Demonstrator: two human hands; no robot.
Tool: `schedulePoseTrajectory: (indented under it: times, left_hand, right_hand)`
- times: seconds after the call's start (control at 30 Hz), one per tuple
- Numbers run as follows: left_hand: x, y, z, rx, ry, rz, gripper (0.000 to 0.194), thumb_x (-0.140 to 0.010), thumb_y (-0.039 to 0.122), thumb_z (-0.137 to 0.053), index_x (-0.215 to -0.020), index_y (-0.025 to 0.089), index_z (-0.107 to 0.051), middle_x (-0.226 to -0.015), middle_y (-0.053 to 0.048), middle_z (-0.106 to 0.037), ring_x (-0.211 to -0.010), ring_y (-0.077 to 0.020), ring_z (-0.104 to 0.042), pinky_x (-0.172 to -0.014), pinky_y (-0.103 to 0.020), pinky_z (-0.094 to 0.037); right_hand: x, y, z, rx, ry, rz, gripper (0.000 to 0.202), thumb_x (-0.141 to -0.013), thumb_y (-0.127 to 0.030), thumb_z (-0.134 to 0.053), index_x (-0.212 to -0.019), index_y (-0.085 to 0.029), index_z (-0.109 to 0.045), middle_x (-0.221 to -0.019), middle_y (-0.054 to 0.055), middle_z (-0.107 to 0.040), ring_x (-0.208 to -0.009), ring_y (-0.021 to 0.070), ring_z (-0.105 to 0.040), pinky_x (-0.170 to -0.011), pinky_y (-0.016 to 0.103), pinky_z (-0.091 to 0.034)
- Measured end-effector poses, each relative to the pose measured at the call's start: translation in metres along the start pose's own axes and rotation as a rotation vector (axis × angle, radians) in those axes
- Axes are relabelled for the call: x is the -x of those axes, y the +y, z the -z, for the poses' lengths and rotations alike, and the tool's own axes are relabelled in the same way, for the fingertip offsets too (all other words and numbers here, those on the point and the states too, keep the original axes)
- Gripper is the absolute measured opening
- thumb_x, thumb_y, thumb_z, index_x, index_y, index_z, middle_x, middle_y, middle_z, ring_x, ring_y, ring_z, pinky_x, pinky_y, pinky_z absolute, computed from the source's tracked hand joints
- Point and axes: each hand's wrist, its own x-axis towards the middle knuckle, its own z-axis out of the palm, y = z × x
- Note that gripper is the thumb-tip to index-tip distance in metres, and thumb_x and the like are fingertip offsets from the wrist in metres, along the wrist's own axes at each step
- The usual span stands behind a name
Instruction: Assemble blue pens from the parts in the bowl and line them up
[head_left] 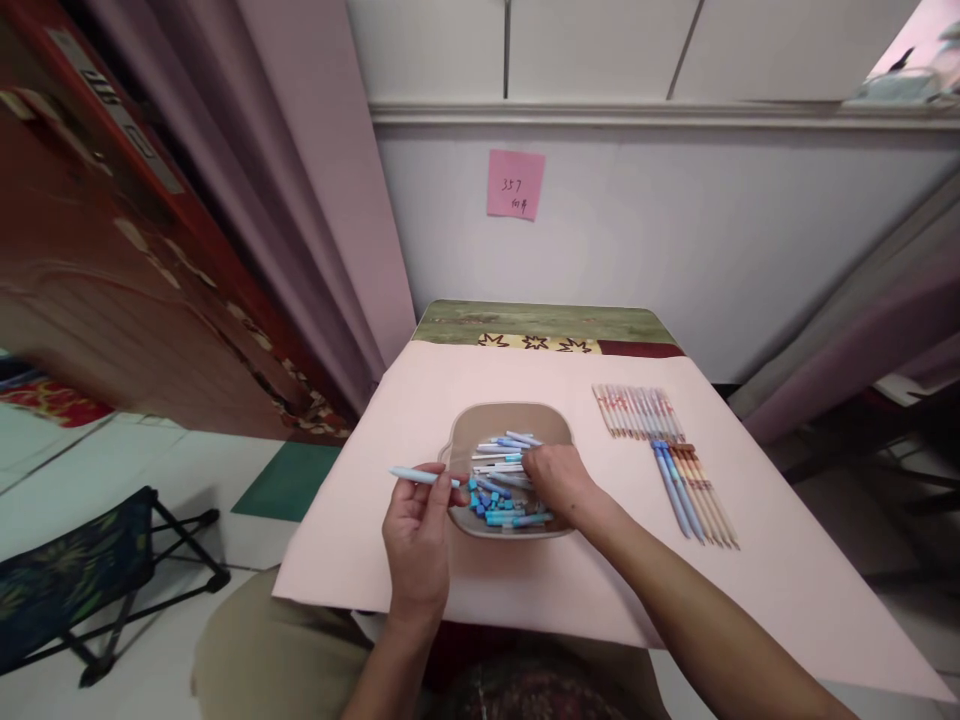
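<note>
Left hand (417, 535) held a light blue pen barrel (421, 477) by its right end, fingers pinched, barrel lying level and pointing left, just off the left rim of the beige tray (463, 432). Right hand (559, 482) reached down into the tray, fingers curled among the loose blue and white pen parts (501, 505); could not tell whether anything was gripped. Tray sat mid-way on the pink-covered surface (525, 585), with a row of finished pens (664, 455) well apart to the right and a pink sticky note (515, 184) on the wall behind.
</note>
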Motion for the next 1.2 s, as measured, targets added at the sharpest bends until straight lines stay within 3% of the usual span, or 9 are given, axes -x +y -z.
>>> schedulePoseTrajectory:
  times: [0.13,0.27,0.57,0.73,0.83,0.9,0.97,1.07,1.2]
  left_hand:
    - [0.000,0.004,-0.001,0.219,0.022,0.162,0.025,-0.073,0.028,-0.073,-0.090,0.015,-0.061,-0.077,-0.003,-0.068,-0.059,-0.0098,-0.059,-0.060,-0.023,-0.050]
    - [0.000,0.009,-0.005,0.370,0.010,0.300,0.025,-0.070,0.024,-0.076,-0.087,0.013,-0.063,-0.077,-0.004,-0.068,-0.057,-0.0085,-0.057,-0.059,-0.022,-0.050]
    - [0.002,0.013,-0.003,0.381,0.018,0.312,0.027,-0.069,0.028,-0.078,-0.089,0.012,-0.068,-0.065,0.000,-0.061,-0.051,-0.0067,-0.051,-0.050,-0.018,-0.046]
    - [0.000,0.014,0.000,0.377,0.030,0.316,0.028,-0.069,0.030,-0.078,-0.090,0.013,-0.069,-0.064,0.000,-0.060,-0.052,-0.0065,-0.052,-0.049,-0.017,-0.046]
    - [0.001,0.015,0.001,0.362,0.007,0.323,0.032,-0.069,0.029,-0.078,-0.095,0.012,-0.070,-0.071,-0.002,-0.065,-0.054,-0.0075,-0.055,-0.053,-0.019,-0.049]
    - [0.001,0.016,0.000,0.351,-0.005,0.331,0.035,-0.069,0.027,-0.078,-0.099,0.011,-0.069,-0.079,-0.006,-0.069,-0.057,-0.0083,-0.057,-0.056,-0.021,-0.051]
    - [0.002,0.017,-0.003,0.351,-0.020,0.339,0.033,-0.069,0.025,-0.077,-0.098,0.012,-0.069,-0.085,-0.009,-0.071,-0.058,-0.0089,-0.059,-0.058,-0.022,-0.053]
    - [0.003,0.018,-0.009,0.373,-0.038,0.347,0.023,-0.071,0.023,-0.076,-0.088,0.011,-0.067,-0.087,-0.010,-0.072,-0.058,-0.0098,-0.061,-0.060,-0.023,-0.055]
    - [0.003,0.019,-0.014,0.480,-0.007,0.473,0.010,-0.076,0.016,-0.071,-0.084,0.011,-0.066,-0.086,-0.010,-0.072,-0.057,-0.0104,-0.061,-0.058,-0.025,-0.057]
  right_hand:
    - [-0.012,-0.002,-0.013,0.018,0.013,-0.011,0.021,-0.083,-0.009,-0.053,-0.090,-0.011,-0.072,-0.090,0.019,-0.073,-0.087,0.0289,-0.070,-0.071,0.034,-0.052]
    - [-0.019,-0.002,-0.018,0.031,0.033,0.020,0.024,-0.083,-0.008,-0.050,-0.091,-0.011,-0.073,-0.091,0.020,-0.073,-0.086,0.0282,-0.071,-0.071,0.034,-0.053]
    - [-0.018,-0.002,-0.019,0.058,0.065,0.106,0.024,-0.084,-0.010,-0.049,-0.091,-0.010,-0.072,-0.092,0.020,-0.072,-0.089,0.0292,-0.069,-0.072,0.034,-0.051]
    - [-0.008,0.008,-0.008,0.054,0.082,0.058,0.019,-0.079,-0.014,-0.055,-0.089,-0.010,-0.070,-0.086,0.021,-0.072,-0.081,0.0288,-0.070,-0.067,0.032,-0.049]
    - [0.006,0.019,-0.002,0.018,0.128,0.022,0.020,-0.079,-0.016,-0.055,-0.095,-0.014,-0.067,-0.085,0.015,-0.073,-0.077,0.0260,-0.070,-0.066,0.030,-0.048]
    - [0.019,0.024,-0.003,-0.165,0.233,-0.004,0.019,-0.080,-0.017,-0.054,-0.095,-0.019,-0.066,-0.081,0.008,-0.073,-0.074,0.0214,-0.068,-0.066,0.028,-0.046]
    - [0.032,0.023,-0.008,-0.544,0.373,-0.015,0.017,-0.082,-0.020,-0.054,-0.094,-0.021,-0.065,-0.077,0.003,-0.070,-0.068,0.0163,-0.064,-0.062,0.024,-0.044]
    - [0.050,0.015,-0.019,-1.163,0.459,0.007,0.021,-0.083,-0.033,-0.057,-0.095,-0.017,-0.064,-0.072,0.001,-0.064,-0.056,0.0119,-0.054,-0.052,0.022,-0.041]
    - [0.062,0.005,-0.027,-1.447,0.519,-0.027,0.024,-0.080,-0.039,-0.063,-0.088,-0.016,-0.065,-0.060,-0.002,-0.056,-0.052,0.0113,-0.047,-0.047,0.021,-0.036]
